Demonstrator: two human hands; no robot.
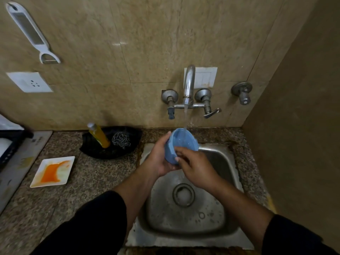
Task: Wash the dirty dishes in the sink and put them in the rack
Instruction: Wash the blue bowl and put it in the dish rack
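Rack (8,144) edge at far left, w/ a mat (27,155) beside it whose print is too blurred to read. Next along the counter (88,181): white plate (53,172) smeared orange, then a black tray (110,144) w/ soap bottle (98,136) leaning left, label unreadable, and a steel scrubber (121,138). Left hand (160,159) is curled round the blue bowl (182,142), gripping its outer wall; bowl sits tilted over the sink (185,208), mouth facing up and toward the tap (188,85), water running onto its far rim. Right hand (195,166) half closed, fingertips on the bowl's near side.
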